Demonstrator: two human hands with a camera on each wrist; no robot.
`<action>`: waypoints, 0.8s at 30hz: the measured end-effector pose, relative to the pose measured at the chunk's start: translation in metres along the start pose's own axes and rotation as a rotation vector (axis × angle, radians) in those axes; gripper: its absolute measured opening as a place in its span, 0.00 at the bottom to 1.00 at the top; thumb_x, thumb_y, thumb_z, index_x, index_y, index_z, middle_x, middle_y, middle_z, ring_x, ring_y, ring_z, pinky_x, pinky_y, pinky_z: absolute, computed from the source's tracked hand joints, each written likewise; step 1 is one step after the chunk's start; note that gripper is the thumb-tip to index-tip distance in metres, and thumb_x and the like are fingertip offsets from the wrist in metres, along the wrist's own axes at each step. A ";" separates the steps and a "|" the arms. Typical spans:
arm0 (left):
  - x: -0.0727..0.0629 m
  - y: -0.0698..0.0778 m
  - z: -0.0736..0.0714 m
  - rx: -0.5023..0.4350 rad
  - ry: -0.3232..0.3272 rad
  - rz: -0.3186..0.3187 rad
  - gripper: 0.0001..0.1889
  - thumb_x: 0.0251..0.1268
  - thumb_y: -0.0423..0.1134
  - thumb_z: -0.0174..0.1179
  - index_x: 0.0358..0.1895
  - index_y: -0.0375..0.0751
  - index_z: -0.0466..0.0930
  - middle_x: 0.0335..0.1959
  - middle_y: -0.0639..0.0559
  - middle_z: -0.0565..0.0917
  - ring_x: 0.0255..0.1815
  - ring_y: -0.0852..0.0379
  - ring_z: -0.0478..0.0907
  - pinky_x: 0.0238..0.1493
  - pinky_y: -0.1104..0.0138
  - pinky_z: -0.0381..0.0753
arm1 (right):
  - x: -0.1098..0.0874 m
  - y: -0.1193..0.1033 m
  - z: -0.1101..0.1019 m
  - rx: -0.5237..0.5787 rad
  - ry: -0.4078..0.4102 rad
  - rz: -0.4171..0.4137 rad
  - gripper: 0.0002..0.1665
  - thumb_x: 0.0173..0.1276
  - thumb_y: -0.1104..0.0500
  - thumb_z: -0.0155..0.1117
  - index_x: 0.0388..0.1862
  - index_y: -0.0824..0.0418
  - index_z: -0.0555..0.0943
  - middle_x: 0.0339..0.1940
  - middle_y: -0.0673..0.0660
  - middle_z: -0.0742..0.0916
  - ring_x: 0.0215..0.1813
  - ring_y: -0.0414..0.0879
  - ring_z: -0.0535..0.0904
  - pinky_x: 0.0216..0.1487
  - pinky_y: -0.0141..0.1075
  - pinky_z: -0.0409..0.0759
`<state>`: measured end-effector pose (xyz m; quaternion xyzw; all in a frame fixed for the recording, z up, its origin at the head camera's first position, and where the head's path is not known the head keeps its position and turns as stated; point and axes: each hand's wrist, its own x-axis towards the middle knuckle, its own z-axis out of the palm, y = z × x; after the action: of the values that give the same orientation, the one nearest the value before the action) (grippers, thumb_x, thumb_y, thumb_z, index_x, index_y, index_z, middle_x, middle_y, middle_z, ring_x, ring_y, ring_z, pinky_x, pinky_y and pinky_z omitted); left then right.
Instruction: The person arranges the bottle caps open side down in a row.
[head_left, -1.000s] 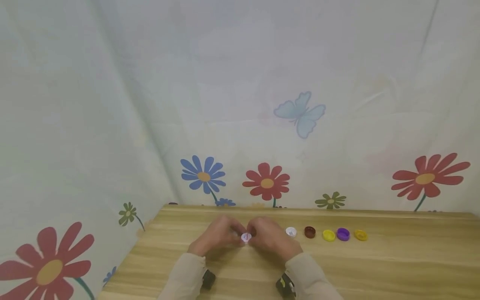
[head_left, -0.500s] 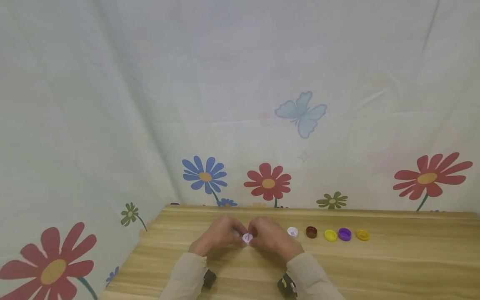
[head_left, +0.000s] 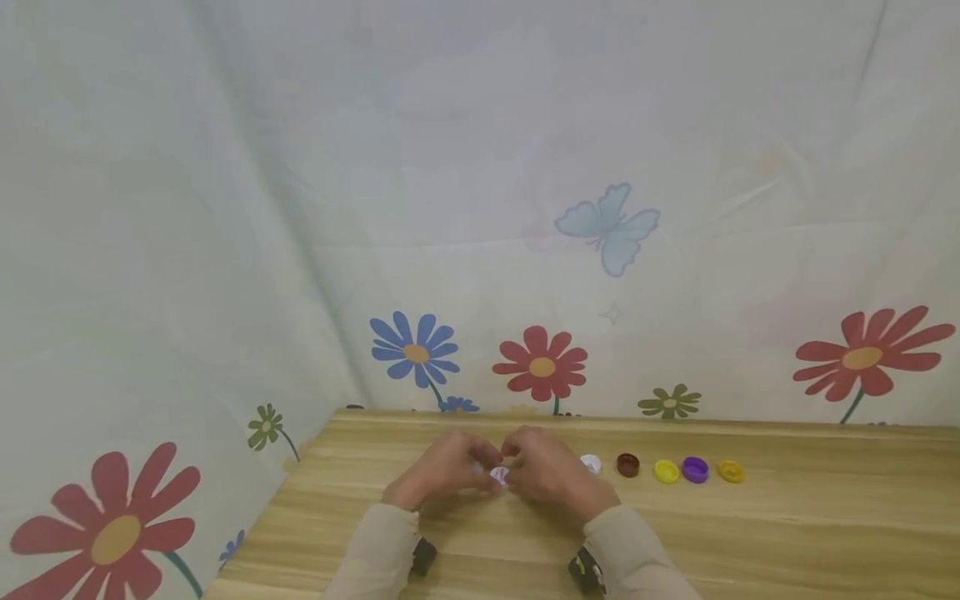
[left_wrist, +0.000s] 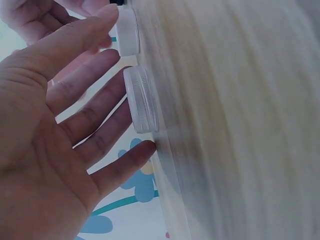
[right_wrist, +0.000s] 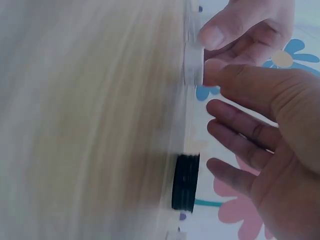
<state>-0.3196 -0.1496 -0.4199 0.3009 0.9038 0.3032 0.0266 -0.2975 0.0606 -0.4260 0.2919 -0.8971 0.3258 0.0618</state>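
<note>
Marked white cap [head_left: 499, 476] on the wooden tabletop [head_left: 825, 521], between two hands. The left hand [head_left: 452, 467] lies at nine o'clock of it, the right hand [head_left: 546, 468] at three; both grips are released, fingers loosely extended. The right thumb seems to touch the rim, though blur hinders certainty. Toward three o'clock beyond: brown cap [head_left: 627, 465], yellow cap [head_left: 667, 472], purple cap [head_left: 695, 470], orange cap [head_left: 731, 472].

We cannot read blurred pinkish mark [head_left: 498, 477] on small round white plastic cap [head_left: 500, 474]; second round white cap [head_left: 592, 463] partly hidden behind right hand [head_left: 538, 468].
</note>
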 end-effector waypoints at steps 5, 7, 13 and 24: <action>0.003 0.004 0.002 -0.035 0.010 -0.055 0.19 0.57 0.41 0.82 0.51 0.41 0.91 0.47 0.51 0.92 0.51 0.51 0.86 0.58 0.52 0.83 | -0.004 0.004 -0.007 -0.003 0.004 0.028 0.14 0.64 0.67 0.77 0.49 0.65 0.87 0.49 0.59 0.88 0.56 0.58 0.83 0.61 0.55 0.81; 0.005 0.006 0.003 -0.046 0.019 -0.072 0.20 0.59 0.44 0.81 0.53 0.43 0.91 0.50 0.51 0.91 0.55 0.49 0.86 0.60 0.51 0.82 | -0.006 0.006 -0.011 -0.001 0.007 0.044 0.15 0.64 0.68 0.76 0.50 0.66 0.86 0.50 0.60 0.88 0.56 0.59 0.83 0.61 0.55 0.81; 0.015 0.014 0.010 -0.043 0.050 -0.046 0.21 0.62 0.46 0.78 0.56 0.43 0.89 0.54 0.52 0.90 0.59 0.48 0.84 0.61 0.51 0.82 | -0.013 0.014 -0.022 0.012 0.018 0.101 0.14 0.67 0.67 0.77 0.51 0.65 0.86 0.51 0.58 0.88 0.56 0.57 0.83 0.60 0.54 0.81; 0.027 0.030 0.026 -0.033 0.059 -0.063 0.20 0.64 0.42 0.77 0.57 0.40 0.89 0.52 0.50 0.90 0.56 0.50 0.85 0.60 0.55 0.82 | -0.022 0.032 -0.039 0.014 -0.001 0.122 0.16 0.61 0.67 0.81 0.47 0.66 0.86 0.44 0.57 0.88 0.48 0.54 0.82 0.59 0.54 0.82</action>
<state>-0.3197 -0.1018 -0.4203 0.2627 0.9080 0.3260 0.0144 -0.3005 0.1154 -0.4203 0.2371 -0.9110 0.3350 0.0392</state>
